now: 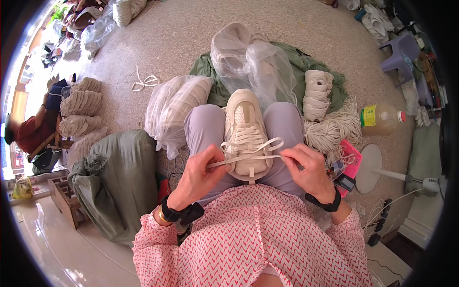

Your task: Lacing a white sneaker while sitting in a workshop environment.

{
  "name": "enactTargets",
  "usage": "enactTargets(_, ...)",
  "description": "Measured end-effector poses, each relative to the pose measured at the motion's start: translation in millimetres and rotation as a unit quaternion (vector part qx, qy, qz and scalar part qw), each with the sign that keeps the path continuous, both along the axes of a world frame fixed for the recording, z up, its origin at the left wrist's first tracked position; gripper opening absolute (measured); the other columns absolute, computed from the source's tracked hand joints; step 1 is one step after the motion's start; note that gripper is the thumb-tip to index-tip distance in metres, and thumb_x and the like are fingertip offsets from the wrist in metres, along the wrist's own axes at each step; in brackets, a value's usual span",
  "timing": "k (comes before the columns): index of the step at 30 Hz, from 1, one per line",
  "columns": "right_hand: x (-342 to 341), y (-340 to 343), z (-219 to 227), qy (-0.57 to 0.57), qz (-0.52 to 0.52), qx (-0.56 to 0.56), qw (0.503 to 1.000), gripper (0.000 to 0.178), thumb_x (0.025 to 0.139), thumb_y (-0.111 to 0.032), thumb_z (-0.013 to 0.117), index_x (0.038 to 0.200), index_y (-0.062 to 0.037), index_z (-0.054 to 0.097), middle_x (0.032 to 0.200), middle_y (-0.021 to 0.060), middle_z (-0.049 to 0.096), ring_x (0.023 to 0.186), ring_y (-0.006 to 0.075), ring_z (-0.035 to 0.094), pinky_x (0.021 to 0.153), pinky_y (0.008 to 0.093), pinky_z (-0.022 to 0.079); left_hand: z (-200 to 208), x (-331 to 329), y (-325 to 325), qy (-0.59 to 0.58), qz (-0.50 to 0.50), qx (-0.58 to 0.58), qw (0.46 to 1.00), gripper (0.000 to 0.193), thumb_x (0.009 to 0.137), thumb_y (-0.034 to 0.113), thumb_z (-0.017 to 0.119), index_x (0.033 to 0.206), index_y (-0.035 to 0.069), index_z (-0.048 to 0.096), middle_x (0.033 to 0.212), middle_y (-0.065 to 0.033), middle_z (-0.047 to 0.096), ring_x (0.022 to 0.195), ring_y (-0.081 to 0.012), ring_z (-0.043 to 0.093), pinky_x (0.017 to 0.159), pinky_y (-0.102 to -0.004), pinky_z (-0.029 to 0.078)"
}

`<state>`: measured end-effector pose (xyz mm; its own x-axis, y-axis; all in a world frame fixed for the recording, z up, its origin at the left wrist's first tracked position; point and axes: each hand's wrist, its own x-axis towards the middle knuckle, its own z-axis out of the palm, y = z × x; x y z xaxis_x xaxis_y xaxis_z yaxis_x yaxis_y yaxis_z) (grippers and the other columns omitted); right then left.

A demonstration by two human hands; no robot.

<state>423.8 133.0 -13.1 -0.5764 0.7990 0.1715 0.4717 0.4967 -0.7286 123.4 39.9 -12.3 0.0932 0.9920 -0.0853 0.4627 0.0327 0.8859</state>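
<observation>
A cream sneaker (245, 115) rests between my thighs, its toe pointing away from me and its tongue toward my body. Pale laces cross in rows up its front. Over the tongue a flat cream shoelace (253, 157) stretches sideways between my hands. At its left end, my left hand (200, 173) pinches the lace between thumb and finger. My right hand (308, 170) grips the lace on the other side, fingers curled. A loose loop of lace stands up near the right fingers.
Clear plastic bags (177, 110) of pale shoe parts lie ahead. A stack of cream pieces (318, 95) and a heap of laces (334, 126) sit at right, near a pink basket (351, 165) and a bottle (382, 118). A green sack (124, 182) stands left; another person (40, 122) is beyond.
</observation>
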Motion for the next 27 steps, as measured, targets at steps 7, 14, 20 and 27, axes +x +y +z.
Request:
enactTargets(7, 0, 8, 5, 0.000, -0.011, 0.030, 0.999, 0.011, 0.087, -0.002, 0.077, 0.095, -0.0041, 0.070, 0.083, 0.0086, 0.066, 0.068, 0.0266, 0.066, 0.061, 0.0356, 0.052, 13, 2, 3, 0.082, -0.002, 0.104, 0.991, 0.013, 0.092, -0.001, 0.071, 0.091, 0.000, 0.058, 0.081, -0.0091, 0.059, 0.062, -0.0239, 0.058, 0.058, -0.0346, 0.047)
enactTargets(14, 18, 8, 5, -0.029, -0.015, 0.014, 0.999, 0.012, 0.087, 0.000, 0.076, 0.098, -0.0034, 0.071, 0.085, 0.0093, 0.067, 0.070, 0.0267, 0.067, 0.062, 0.0358, 0.052, 18, -10, -3, 0.180, -0.064, 0.119, 0.974, 0.014, 0.093, 0.006, 0.071, 0.095, 0.004, 0.057, 0.082, -0.0122, 0.052, 0.069, -0.0348, 0.059, 0.060, -0.0450, 0.047)
enactTargets(20, 44, 16, -2, -0.028, -0.080, 0.019, 0.996, 0.012, 0.088, 0.001, 0.075, 0.099, -0.0005, 0.073, 0.086, 0.0128, 0.071, 0.073, 0.0295, 0.069, 0.065, 0.0355, 0.054, 26, -27, -11, 0.165, -0.044, 0.108, 0.979, 0.012, 0.089, 0.000, 0.072, 0.091, 0.002, 0.060, 0.079, -0.0122, 0.054, 0.072, -0.0329, 0.058, 0.063, -0.0426, 0.047)
enactTargets(27, 76, 22, -12, -0.056, -0.112, -0.012, 0.992, 0.011, 0.090, 0.001, 0.073, 0.100, 0.0006, 0.073, 0.090, 0.0132, 0.072, 0.072, 0.0256, 0.068, 0.065, 0.0327, 0.052, 16, -56, -38, 0.164, 0.002, 0.086, 0.983, 0.009, 0.085, -0.006, 0.070, 0.088, -0.002, 0.062, 0.079, -0.0110, 0.062, 0.076, -0.0295, 0.058, 0.068, -0.0390, 0.048)
